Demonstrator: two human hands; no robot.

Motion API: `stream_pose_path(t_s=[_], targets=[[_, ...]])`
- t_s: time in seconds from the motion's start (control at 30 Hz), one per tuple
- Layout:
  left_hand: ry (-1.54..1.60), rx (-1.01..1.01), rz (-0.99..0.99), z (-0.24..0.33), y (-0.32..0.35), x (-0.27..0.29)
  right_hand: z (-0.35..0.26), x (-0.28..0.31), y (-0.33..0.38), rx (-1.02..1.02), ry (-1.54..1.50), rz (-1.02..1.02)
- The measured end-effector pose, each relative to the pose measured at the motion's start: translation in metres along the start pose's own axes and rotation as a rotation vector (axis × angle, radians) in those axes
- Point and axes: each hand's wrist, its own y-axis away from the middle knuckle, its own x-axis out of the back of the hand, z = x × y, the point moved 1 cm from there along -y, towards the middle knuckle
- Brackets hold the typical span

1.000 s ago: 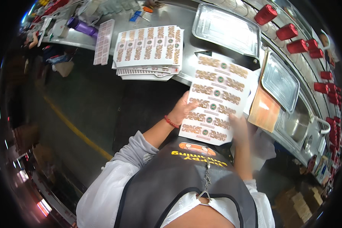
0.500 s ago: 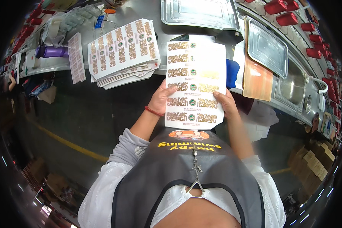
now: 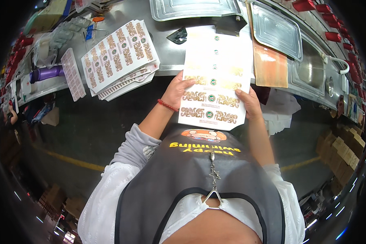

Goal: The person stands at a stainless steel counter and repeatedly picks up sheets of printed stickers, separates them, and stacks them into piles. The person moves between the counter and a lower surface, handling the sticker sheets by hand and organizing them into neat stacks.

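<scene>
I hold a white sheet of gold-and-green printed labels (image 3: 215,81) upright in front of my apron, its far end lying over the edge of the steel counter (image 3: 168,53). My left hand (image 3: 175,91) grips the sheet's left edge; a red bead bracelet circles that wrist. My right hand (image 3: 250,103) grips the right edge lower down. A fanned stack of similar label sheets (image 3: 120,59) lies on the counter to the left, apart from both hands.
Two steel trays (image 3: 195,8) (image 3: 276,28) sit at the back of the counter, a brown board (image 3: 269,67) beside the sheet, a sink with tap (image 3: 315,69) at right. A purple bottle (image 3: 44,74) and plastic grid tray (image 3: 73,74) lie left. Cardboard boxes (image 3: 343,150) stand on the floor at right.
The sheet has swung from a slant to straight up in front of me. The view shifted, so the counter and stack now sit further left and lower.
</scene>
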Motion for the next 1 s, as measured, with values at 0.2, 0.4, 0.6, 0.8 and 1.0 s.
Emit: stream_pose_path(t_s=[0.2, 0.4, 0.6, 0.8, 1.0], targets=[[-0.049, -0.025, 0.019, 0.012, 0.004, -0.002, 0.004, -0.006, -0.007, -0.015, -0.057, -0.028], [-0.345, -0.243, 0.111, 0.025, 0.024, 0.016, 0.004, -0.031, -0.017, -0.042, 0.136, -0.045], [-0.407, -0.296, 0.169, 0.043, 0.047, 0.031, 0.007, -0.050, -0.037, -0.083, 0.130, -0.083], [-0.175, -0.294, 0.191, 0.054, 0.065, 0.034, -0.002, -0.076, -0.053, -0.101, 0.173, -0.158], [-0.169, -0.476, 0.198, 0.061, 0.078, 0.040, -0.021, -0.102, -0.076, -0.100, 0.275, -0.232]])
